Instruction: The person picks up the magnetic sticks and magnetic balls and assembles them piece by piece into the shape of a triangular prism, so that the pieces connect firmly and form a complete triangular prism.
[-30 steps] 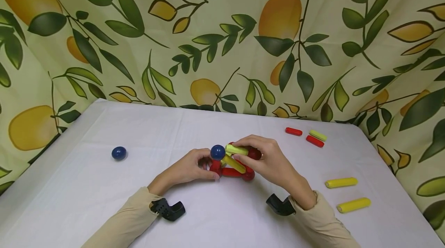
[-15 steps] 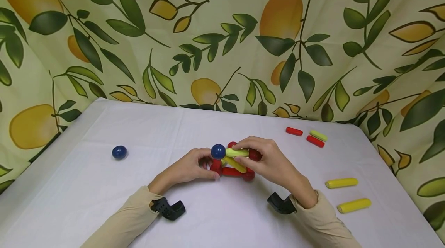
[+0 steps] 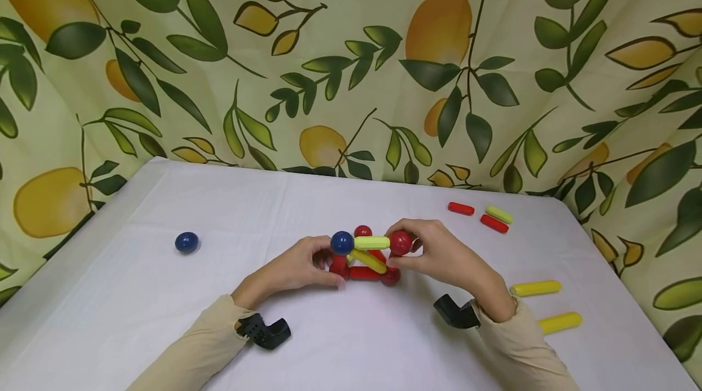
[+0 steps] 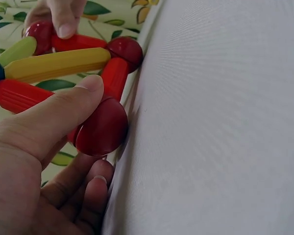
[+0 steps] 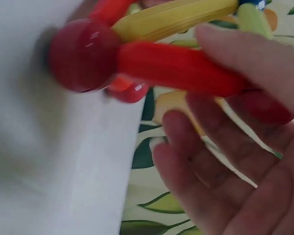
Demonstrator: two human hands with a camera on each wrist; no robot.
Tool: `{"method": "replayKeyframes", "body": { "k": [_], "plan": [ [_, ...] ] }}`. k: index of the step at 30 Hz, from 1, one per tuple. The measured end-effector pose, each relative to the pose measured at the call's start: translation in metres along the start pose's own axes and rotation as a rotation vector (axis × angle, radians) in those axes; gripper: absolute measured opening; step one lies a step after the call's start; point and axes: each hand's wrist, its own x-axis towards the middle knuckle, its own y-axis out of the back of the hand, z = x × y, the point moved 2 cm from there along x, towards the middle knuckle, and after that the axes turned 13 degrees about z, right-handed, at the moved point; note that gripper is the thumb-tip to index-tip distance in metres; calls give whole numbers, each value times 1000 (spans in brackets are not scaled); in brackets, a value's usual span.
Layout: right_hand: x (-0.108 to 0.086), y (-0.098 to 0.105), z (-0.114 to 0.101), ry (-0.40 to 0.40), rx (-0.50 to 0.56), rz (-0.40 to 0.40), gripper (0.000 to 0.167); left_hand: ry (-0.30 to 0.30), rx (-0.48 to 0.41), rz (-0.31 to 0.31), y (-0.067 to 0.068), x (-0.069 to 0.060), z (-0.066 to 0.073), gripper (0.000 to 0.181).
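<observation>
A small frame of magnetic rods and balls stands on the table between both hands. On its top edge, a light green rod (image 3: 372, 243) joins a blue ball (image 3: 342, 243) to a red ball (image 3: 401, 243). Below, a yellow rod (image 3: 368, 260) slants down towards a lower red ball (image 3: 390, 276). My left hand (image 3: 304, 264) grips the frame's lower left corner, thumb by another red ball (image 4: 103, 128). With my right hand (image 3: 444, 254) I hold the right side, thumb and fingers about an upright red rod (image 5: 171, 66). Fingers partly hide the back of the frame.
A loose blue ball (image 3: 186, 242) lies at the left. Two red rods (image 3: 461, 209) and a light green rod (image 3: 499, 214) lie at the back right. Nearer, two yellow rods (image 3: 535, 288) rest beside the right forearm, which partly covers one. A patterned curtain (image 3: 351, 74) hangs behind.
The light green rod has swung level between the blue and red balls. My right hand has let go of it and shifted right to the upright red rod. The left hand stays in place.
</observation>
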Motion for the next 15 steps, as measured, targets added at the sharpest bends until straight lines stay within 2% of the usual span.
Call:
{"method": "replayKeyframes", "body": {
  "k": [4, 8, 12, 15],
  "plan": [
    [0, -6, 12, -112, 13, -100, 39, -5, 18, -4, -2, -1, -1, 36],
    [0, -14, 22, -173, 44, -177, 43, -11, 28, -3, -3, -2, 0, 36],
    [1, -17, 26, -182, 83, -174, 47, -21, 33, -12, -3, -2, 4, 36],
    [1, -16, 28, -169, 101, -158, 44, -21, 38, -45, -2, -2, 7, 35]
  ]
}}
